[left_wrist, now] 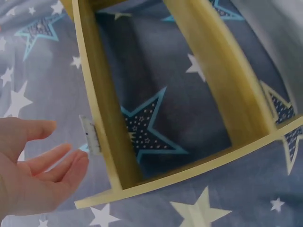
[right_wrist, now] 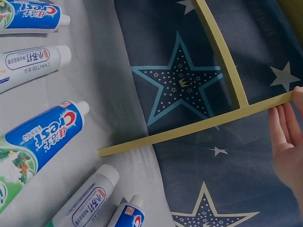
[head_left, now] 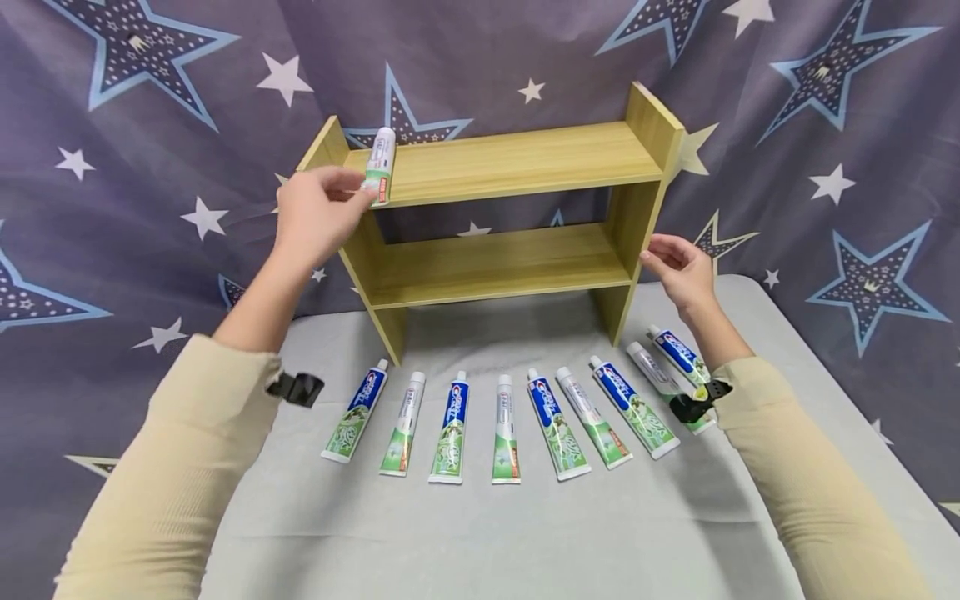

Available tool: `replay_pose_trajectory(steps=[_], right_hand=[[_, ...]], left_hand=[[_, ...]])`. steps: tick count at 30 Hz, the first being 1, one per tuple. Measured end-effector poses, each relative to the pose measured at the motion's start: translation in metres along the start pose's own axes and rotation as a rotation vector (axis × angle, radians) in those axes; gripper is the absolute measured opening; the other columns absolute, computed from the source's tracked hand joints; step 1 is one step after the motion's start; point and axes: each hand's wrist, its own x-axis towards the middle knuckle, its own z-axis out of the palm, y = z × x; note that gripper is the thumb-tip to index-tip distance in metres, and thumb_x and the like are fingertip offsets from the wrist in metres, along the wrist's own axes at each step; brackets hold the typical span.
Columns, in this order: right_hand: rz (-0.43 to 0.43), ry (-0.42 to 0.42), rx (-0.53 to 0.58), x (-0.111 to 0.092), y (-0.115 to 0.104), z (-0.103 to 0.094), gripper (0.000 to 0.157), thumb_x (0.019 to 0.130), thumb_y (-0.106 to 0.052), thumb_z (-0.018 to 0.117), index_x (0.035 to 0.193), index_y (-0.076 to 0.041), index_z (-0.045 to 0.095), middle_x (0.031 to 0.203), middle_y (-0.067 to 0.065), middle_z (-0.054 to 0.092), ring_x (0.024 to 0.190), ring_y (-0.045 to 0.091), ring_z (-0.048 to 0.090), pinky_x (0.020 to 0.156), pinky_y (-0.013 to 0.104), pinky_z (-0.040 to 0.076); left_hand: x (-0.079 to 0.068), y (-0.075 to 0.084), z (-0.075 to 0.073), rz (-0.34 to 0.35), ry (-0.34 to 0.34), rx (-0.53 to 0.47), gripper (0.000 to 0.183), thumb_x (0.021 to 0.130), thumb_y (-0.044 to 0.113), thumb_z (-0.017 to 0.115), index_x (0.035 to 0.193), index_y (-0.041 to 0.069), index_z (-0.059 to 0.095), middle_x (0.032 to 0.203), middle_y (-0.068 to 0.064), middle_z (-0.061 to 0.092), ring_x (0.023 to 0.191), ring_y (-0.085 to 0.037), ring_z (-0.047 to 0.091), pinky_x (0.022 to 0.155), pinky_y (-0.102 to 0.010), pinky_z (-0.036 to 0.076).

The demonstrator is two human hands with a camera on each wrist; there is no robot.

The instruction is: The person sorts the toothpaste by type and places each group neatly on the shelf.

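Observation:
A white-and-green toothpaste tube lies at the left end of the upper board of a wooden shelf, cap toward the back. My left hand is right beside its lower end; in the left wrist view that hand has its thumb and fingers spread apart, with a gap to the tube. At the shelf's right side panel, my right hand grips the front edge. The right wrist view puts its thumb at the edge and the fingers against the outer face.
Several toothpaste tubes fan out in a row on the grey-white tablecloth before the shelf, blue-and-green ones alternating with white-and-green ones. Two at the right are partly hidden by my right wrist. A star-patterned curtain hangs behind the shelf.

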Motion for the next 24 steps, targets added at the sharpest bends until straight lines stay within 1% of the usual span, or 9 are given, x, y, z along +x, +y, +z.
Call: replay_pose_trajectory(steps=[2,5,8,11,14,17,19,21,24], right_hand=[[-0.005,0.002,-0.006,0.0,0.0,0.0,0.026,0.084,0.0,0.069,0.09,-0.025,0.067,0.081,-0.019,0.069,0.075,-0.005,0.062,0.069,0.004,0.051],[-0.008,0.004,-0.009,0.0,0.0,0.001,0.027,0.084,0.001,0.069,0.089,-0.026,0.067,0.08,-0.019,0.069,0.075,-0.006,0.062,0.069,0.004,0.051],[-0.013,0.008,-0.001,-0.001,0.0,0.001,0.027,0.084,0.002,0.069,0.089,-0.025,0.067,0.08,-0.019,0.069,0.075,-0.005,0.063,0.069,0.004,0.051],[-0.015,0.014,0.011,-0.001,-0.001,0.0,0.027,0.084,0.002,0.069,0.088,-0.024,0.068,0.08,-0.018,0.069,0.074,-0.005,0.063,0.068,0.004,0.051],[-0.017,0.015,-0.003,-0.001,-0.001,-0.001,0.027,0.084,0.002,0.069,0.088,-0.025,0.067,0.079,-0.018,0.069,0.074,-0.005,0.062,0.068,0.004,0.051],[-0.012,0.016,-0.008,-0.001,-0.001,-0.001,0.027,0.084,0.001,0.069,0.088,-0.026,0.067,0.079,-0.018,0.069,0.074,-0.005,0.062,0.068,0.004,0.051],[-0.01,0.016,-0.013,-0.001,-0.001,0.0,0.027,0.084,0.001,0.069,0.088,-0.026,0.067,0.079,-0.018,0.069,0.074,-0.005,0.062,0.068,0.004,0.051],[-0.011,0.02,-0.02,0.0,0.0,0.0,0.027,0.084,0.001,0.069,0.088,-0.026,0.067,0.08,-0.019,0.069,0.075,-0.005,0.062,0.068,0.004,0.051],[-0.01,0.023,-0.02,0.001,0.0,0.001,0.027,0.084,0.002,0.069,0.088,-0.025,0.067,0.079,-0.019,0.069,0.075,-0.005,0.062,0.069,0.004,0.051]], left_hand=[[-0.014,-0.009,0.003,0.029,0.039,-0.053,0.034,0.09,0.027,0.063,0.116,0.007,0.068,0.112,-0.017,0.071,0.086,-0.004,0.064,0.07,-0.007,0.043],[-0.036,-0.023,0.007,0.056,0.094,-0.091,0.03,0.09,0.024,0.063,0.113,0.008,0.07,0.108,-0.015,0.072,0.076,0.014,0.052,0.074,-0.004,0.044],[-0.055,-0.04,0.011,0.041,0.116,-0.111,0.028,0.091,0.024,0.063,0.114,0.008,0.069,0.109,-0.012,0.073,0.077,0.018,0.049,0.077,-0.003,0.044],[-0.071,-0.061,0.019,0.015,0.123,-0.133,0.026,0.091,0.02,0.064,0.113,0.006,0.069,0.108,-0.012,0.073,0.078,0.018,0.05,0.076,-0.002,0.044],[-0.083,-0.086,0.032,-0.036,0.115,-0.14,0.025,0.091,0.018,0.064,0.112,0.005,0.069,0.106,-0.014,0.073,0.076,0.02,0.05,0.074,0.001,0.042],[-0.094,-0.113,0.048,-0.099,0.093,-0.12,0.025,0.09,0.017,0.064,0.111,0.004,0.069,0.104,-0.015,0.073,0.074,0.021,0.048,0.072,0.003,0.04],[-0.101,-0.129,0.058,-0.139,0.067,-0.102,0.025,0.091,0.016,0.063,0.112,0.004,0.069,0.104,-0.015,0.073,0.074,0.018,0.048,0.071,0.003,0.039],[-0.108,-0.143,0.069,-0.165,0.042,-0.092,0.025,0.09,0.015,0.063,0.112,0.003,0.069,0.103,-0.016,0.073,0.076,0.011,0.052,0.07,0.003,0.038],[-0.116,-0.159,0.083,-0.201,-0.008,-0.082,0.025,0.09,0.012,0.062,0.113,0.001,0.068,0.102,-0.018,0.072,0.083,-0.008,0.063,0.071,0.0,0.042]])
